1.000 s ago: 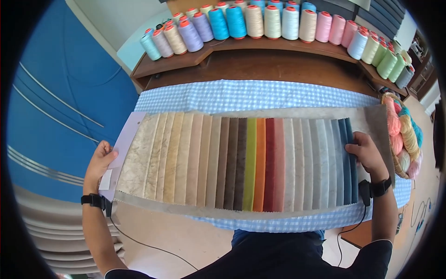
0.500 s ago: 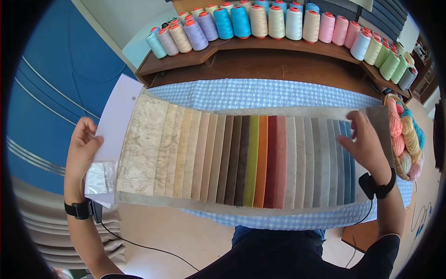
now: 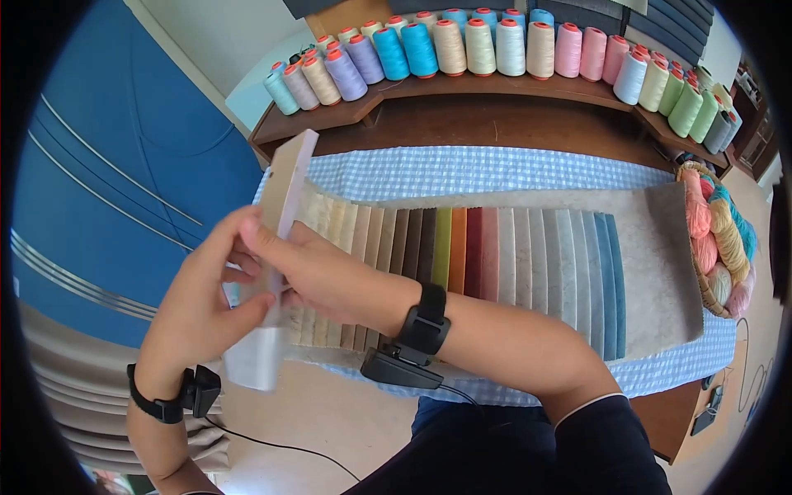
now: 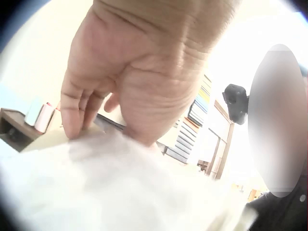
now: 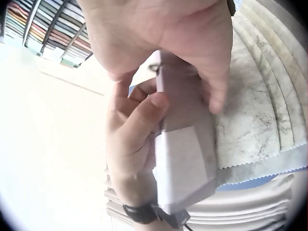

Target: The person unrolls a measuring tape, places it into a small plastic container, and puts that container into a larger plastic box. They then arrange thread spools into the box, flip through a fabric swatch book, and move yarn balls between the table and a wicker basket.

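Observation:
A fabric swatch book (image 3: 495, 256) lies fanned out, its strips running from cream through brown, green, orange and red to grey and blue. Its lavender header (image 3: 299, 186) is tilted up on edge at the left end. My left hand (image 3: 194, 301) grips the header's lower part, thumb on the near edge and fingers behind. Crossed over to the left, my right hand (image 3: 326, 272) straddles the same header, thumb on one side and fingers on the other, as the right wrist view shows. A white label (image 5: 185, 154) sits low on the header. Pale blur fills the lower left wrist view.
A larger grey fabric sheet (image 3: 660, 264) lies beneath the swatches on a blue checked cloth (image 3: 462, 169). At right stands a basket of yarn (image 3: 716, 239). Several thread cones (image 3: 450, 48) line the brown shelf (image 3: 495, 89) behind. Cables trail from both wrist cameras.
The right hand has left the blue end of the swatches and crossed left to the header. The header has turned from lying face up to standing on edge, and the left hand has moved inward.

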Demonstrator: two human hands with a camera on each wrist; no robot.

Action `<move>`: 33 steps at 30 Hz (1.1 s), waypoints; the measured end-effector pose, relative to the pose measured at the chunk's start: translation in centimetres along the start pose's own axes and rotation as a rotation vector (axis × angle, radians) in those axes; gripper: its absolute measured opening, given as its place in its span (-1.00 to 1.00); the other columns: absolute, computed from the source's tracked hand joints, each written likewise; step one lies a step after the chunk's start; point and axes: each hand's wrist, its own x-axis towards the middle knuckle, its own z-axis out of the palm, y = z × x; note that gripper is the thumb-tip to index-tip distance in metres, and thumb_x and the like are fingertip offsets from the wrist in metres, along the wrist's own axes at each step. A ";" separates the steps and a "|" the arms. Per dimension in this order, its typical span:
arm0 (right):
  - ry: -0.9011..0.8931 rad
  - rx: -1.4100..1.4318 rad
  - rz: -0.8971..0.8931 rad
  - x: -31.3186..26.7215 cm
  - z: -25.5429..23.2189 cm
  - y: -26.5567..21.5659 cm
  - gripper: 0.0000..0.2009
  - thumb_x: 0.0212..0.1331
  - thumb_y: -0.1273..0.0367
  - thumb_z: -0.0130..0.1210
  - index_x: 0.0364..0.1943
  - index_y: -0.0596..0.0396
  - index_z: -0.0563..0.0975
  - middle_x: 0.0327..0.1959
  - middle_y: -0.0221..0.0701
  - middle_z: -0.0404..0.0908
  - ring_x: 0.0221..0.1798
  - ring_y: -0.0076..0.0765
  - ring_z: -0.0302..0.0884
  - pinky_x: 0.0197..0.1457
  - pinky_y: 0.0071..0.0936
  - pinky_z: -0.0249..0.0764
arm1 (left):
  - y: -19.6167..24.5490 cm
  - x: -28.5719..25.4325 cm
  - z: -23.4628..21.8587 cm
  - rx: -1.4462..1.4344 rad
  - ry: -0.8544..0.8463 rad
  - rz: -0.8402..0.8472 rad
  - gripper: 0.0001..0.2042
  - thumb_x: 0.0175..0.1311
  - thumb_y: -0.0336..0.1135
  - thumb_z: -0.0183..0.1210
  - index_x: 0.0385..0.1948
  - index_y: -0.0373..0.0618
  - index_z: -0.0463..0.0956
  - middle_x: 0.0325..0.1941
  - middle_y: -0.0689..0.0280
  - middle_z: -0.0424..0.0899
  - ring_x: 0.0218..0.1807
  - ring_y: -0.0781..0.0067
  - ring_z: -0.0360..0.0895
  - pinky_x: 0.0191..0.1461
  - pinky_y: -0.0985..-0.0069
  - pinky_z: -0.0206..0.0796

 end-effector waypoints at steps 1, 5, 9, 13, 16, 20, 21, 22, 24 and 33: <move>0.014 0.060 0.018 -0.3 -0.3 0.1 -0.26 0.42 -0.19 -0.11 0.34 0.19 0.24 0.20 -0.21 0.47 0.14 -0.32 0.55 0.14 -0.25 0.53 | -0.9 0.1 0.1 -0.148 -0.068 0.040 -0.26 0.07 -0.70 0.17 0.41 -0.16 0.22 0.01 0.30 0.52 -0.03 0.48 0.50 0.03 0.57 0.40; 0.118 0.277 0.007 -1.0 -2.0 1.0 -0.48 0.56 -0.03 -0.31 0.24 0.13 0.33 0.08 -0.30 0.55 0.10 -0.31 0.59 0.11 -0.18 0.59 | -5.3 0.8 0.1 -0.203 0.068 -0.133 -0.36 0.24 -0.49 0.25 0.39 -0.24 0.23 0.07 0.27 0.54 0.03 0.49 0.53 0.15 0.49 0.42; 0.122 0.359 -0.035 -1.1 -2.6 2.1 -0.47 0.57 -0.04 -0.36 0.19 0.14 0.38 0.04 -0.32 0.56 0.11 -0.33 0.59 0.07 -0.20 0.61 | -7.4 1.6 1.9 -0.642 -0.111 -0.309 -0.48 0.34 -0.44 0.21 0.31 -0.32 0.29 0.09 0.25 0.57 0.10 0.49 0.52 0.22 0.47 0.40; 0.180 0.076 0.144 -0.5 -2.5 3.5 -0.43 0.55 -0.05 -0.36 0.06 0.20 0.45 -0.12 -0.26 0.61 -0.12 -0.30 0.66 -0.08 -0.26 0.64 | -7.9 2.0 3.3 -0.830 -0.142 -0.324 -0.58 0.38 -0.42 0.15 0.23 -0.32 0.32 0.12 0.21 0.58 0.12 0.48 0.55 0.19 0.48 0.42; 0.165 -0.175 0.259 -0.1 -3.6 3.3 -0.45 0.51 -0.07 -0.24 0.01 0.19 0.47 -0.17 -0.26 0.61 -0.24 -0.35 0.63 -0.16 -0.32 0.60 | -8.5 2.3 3.5 -0.776 -0.080 -0.328 -0.61 0.39 -0.44 0.12 0.21 -0.31 0.32 0.11 0.20 0.58 0.08 0.49 0.57 0.16 0.49 0.44; 0.341 -0.881 0.060 -1.0 -4.2 3.9 -0.55 0.41 0.05 0.08 -0.08 0.26 0.51 -0.24 -0.25 0.61 -0.25 -0.36 0.60 -0.18 -0.39 0.55 | -8.5 2.4 2.8 -0.753 -0.033 -0.360 -0.64 0.39 -0.47 0.09 0.18 -0.30 0.33 0.09 0.20 0.59 0.04 0.50 0.58 0.13 0.51 0.45; 0.341 -0.880 0.061 -0.8 -4.3 4.4 -0.55 0.41 0.05 0.08 -0.08 0.26 0.51 -0.24 -0.25 0.61 -0.25 -0.36 0.60 -0.18 -0.39 0.55 | -8.4 2.4 2.6 -0.754 -0.033 -0.362 -0.64 0.39 -0.47 0.09 0.18 -0.30 0.33 0.09 0.20 0.59 0.04 0.50 0.58 0.13 0.51 0.45; 0.373 -0.844 -0.166 -0.5 -4.3 4.9 -0.56 0.37 0.09 0.13 -0.09 0.30 0.51 -0.25 -0.23 0.62 -0.25 -0.34 0.60 -0.16 -0.39 0.55 | -8.3 2.4 2.4 -0.712 -0.042 -0.379 -0.65 0.40 -0.48 0.08 0.19 -0.30 0.33 0.09 0.21 0.60 0.05 0.51 0.58 0.14 0.52 0.44; 0.403 -0.801 -0.392 -0.3 -4.2 5.2 -0.57 0.34 0.14 0.19 -0.10 0.35 0.51 -0.26 -0.22 0.63 -0.24 -0.31 0.61 -0.15 -0.39 0.55 | -8.0 2.5 2.2 -0.670 -0.051 -0.397 -0.65 0.40 -0.48 0.06 0.19 -0.30 0.33 0.08 0.21 0.60 0.06 0.51 0.57 0.16 0.53 0.43; 0.214 -0.649 -0.010 -0.8 -3.0 1.7 -0.18 0.38 -0.25 -0.15 -0.32 0.46 0.58 -0.44 -0.10 0.64 -0.31 -0.17 0.66 -0.20 -0.34 0.55 | -7.4 2.2 2.6 -0.659 -0.179 -0.293 -0.45 0.54 -0.18 0.01 0.47 -0.18 0.17 0.31 0.24 0.45 0.33 0.41 0.39 0.29 0.43 0.34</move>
